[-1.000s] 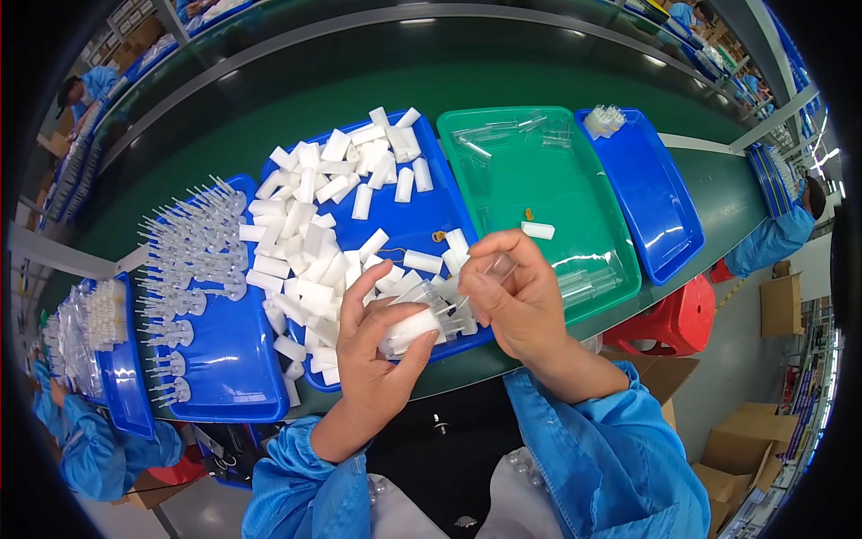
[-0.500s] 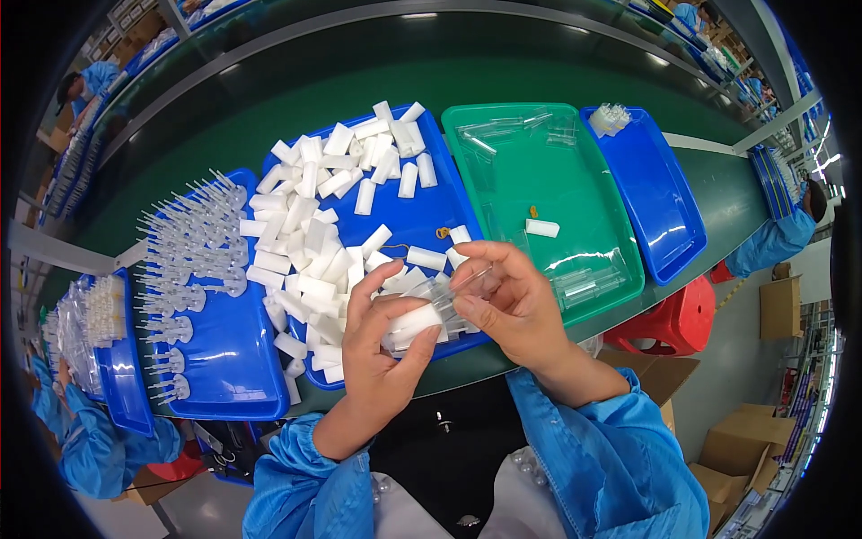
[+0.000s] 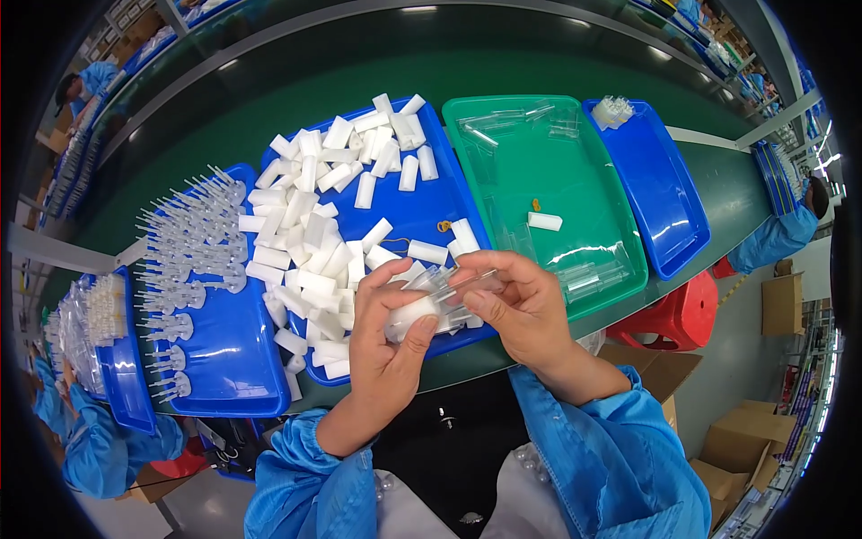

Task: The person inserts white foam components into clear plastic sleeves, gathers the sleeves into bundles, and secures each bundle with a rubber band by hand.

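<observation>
In front of my chest, my left hand (image 3: pixel 388 337) is closed round a short white cylinder-like piece (image 3: pixel 413 316), with clear plastic about its upper end. Thumb and fingers of my right hand (image 3: pixel 523 310) pinch a clear plastic tube-like piece (image 3: pixel 465 286) that reaches toward my left hand. Whether the white piece sits inside the clear plastic or beside it, I cannot tell. Both hands hover over the near edge of a blue tray (image 3: pixel 458 193), where many similar white pieces (image 3: pixel 310 234) lie heaped.
A green tray (image 3: pixel 530 162) to the right holds clear tubes (image 3: pixel 588 277) and one white piece (image 3: pixel 544 221). Beyond it stands another blue tray (image 3: pixel 660 198). At left, a blue tray (image 3: pixel 238 364) carries upright translucent stemmed parts (image 3: pixel 202 251). A red stool (image 3: pixel 678 314) stands below the bench.
The white piece in my left hand has turned and shows less of its length. My hands stay close together, with the clear piece shifted slightly between them.
</observation>
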A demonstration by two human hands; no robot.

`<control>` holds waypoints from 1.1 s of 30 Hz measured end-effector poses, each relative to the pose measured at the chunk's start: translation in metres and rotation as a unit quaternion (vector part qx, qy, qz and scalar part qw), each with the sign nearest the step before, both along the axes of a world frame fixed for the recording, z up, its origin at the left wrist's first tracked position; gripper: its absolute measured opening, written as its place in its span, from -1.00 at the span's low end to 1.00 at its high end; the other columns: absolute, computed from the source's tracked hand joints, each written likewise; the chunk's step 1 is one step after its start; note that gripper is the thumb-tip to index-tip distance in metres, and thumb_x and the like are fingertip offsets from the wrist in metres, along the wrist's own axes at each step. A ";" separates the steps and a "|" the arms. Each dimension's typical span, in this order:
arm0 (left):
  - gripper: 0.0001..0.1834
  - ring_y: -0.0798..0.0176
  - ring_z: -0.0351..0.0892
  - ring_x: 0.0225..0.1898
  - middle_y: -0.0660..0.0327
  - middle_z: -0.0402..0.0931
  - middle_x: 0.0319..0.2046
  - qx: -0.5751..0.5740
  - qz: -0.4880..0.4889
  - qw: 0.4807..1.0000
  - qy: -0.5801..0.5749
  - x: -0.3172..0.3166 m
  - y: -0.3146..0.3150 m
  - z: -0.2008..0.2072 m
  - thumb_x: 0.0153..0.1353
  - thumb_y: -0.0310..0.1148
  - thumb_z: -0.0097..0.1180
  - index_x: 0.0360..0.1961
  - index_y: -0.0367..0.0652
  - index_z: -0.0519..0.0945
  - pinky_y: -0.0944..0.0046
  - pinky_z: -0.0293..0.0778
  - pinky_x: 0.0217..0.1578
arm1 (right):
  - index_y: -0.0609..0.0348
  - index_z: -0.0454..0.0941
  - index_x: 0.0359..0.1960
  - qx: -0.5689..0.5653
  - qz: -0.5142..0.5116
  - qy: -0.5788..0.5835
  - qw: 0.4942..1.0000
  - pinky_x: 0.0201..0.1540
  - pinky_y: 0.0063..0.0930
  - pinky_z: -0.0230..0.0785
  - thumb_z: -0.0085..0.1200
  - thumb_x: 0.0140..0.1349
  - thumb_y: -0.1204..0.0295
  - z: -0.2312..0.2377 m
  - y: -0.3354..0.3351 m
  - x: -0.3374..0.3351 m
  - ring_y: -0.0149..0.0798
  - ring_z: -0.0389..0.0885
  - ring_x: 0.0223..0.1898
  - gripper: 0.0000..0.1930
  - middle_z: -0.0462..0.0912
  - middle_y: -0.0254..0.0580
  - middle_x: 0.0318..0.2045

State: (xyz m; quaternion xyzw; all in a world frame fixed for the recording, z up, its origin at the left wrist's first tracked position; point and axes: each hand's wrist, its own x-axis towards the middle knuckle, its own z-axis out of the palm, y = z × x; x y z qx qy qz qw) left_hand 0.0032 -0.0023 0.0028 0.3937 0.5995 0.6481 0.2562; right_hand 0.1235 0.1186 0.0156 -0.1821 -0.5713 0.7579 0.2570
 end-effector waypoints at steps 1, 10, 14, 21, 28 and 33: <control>-0.81 0.15 0.36 -0.05 0.01 0.22 0.09 -0.003 0.002 0.999 0.037 -0.001 0.000 0.000 0.14 -0.44 0.11 -0.21 -0.22 0.47 0.24 0.29 -0.05 | 0.31 0.39 0.02 0.000 0.000 0.000 1.000 -0.09 -0.59 0.40 0.09 0.16 0.57 -0.001 -0.001 0.000 -0.39 0.52 -0.10 -0.64 0.54 -0.15 -0.18; -0.87 0.15 0.26 -0.07 -0.02 0.17 0.11 0.014 0.021 0.997 0.071 -0.001 -0.001 -0.003 0.19 -0.41 0.04 -0.26 -0.20 0.47 0.20 0.21 -0.02 | 0.34 0.42 -0.11 0.071 -0.025 0.034 0.997 -0.08 -0.48 0.43 0.11 0.12 0.60 -0.002 -0.007 -0.002 -0.31 0.56 -0.14 -0.71 0.56 -0.07 -0.18; -0.84 0.11 0.25 -0.06 -0.07 0.12 0.13 0.016 0.022 0.994 0.110 0.000 -0.001 0.000 0.20 -0.40 0.02 -0.23 -0.21 0.45 0.17 0.19 -0.01 | 0.36 0.42 -0.12 0.116 -0.030 0.043 0.992 -0.07 -0.46 0.42 0.11 0.10 0.63 -0.001 -0.004 -0.002 -0.30 0.56 -0.13 -0.71 0.56 -0.05 -0.19; -0.77 0.06 0.21 -0.02 -0.11 0.00 0.19 -0.034 -0.015 0.989 0.141 0.001 -0.003 0.001 0.14 -0.43 0.06 -0.18 -0.21 0.41 0.11 0.17 0.01 | 0.34 0.44 -0.15 0.072 0.012 0.003 0.997 -0.05 -0.44 0.41 0.09 0.10 0.65 0.014 0.010 -0.002 -0.29 0.55 -0.10 -0.75 0.56 -0.06 -0.20; -0.77 0.00 0.18 0.01 -0.12 -0.02 0.20 -0.061 -0.017 0.988 0.141 0.000 -0.003 0.001 0.12 -0.43 0.08 -0.18 -0.21 0.41 0.09 0.16 0.03 | 0.20 0.55 -0.22 0.406 -0.063 -0.072 0.909 -0.14 -0.48 0.35 0.16 0.08 0.50 0.018 0.010 0.003 -0.32 0.59 -0.21 -0.80 0.63 -0.22 -0.29; -0.73 -0.07 0.12 0.12 -0.14 -0.07 0.22 -0.056 -0.021 0.990 0.125 0.003 -0.004 0.003 0.09 -0.45 0.10 -0.17 -0.24 0.39 0.08 0.14 0.07 | 0.11 0.57 -0.27 0.260 -0.069 -0.089 0.959 -0.07 -0.47 0.24 0.20 0.04 0.45 0.009 0.007 0.004 -0.28 0.55 -0.22 -0.81 0.64 -0.28 -0.32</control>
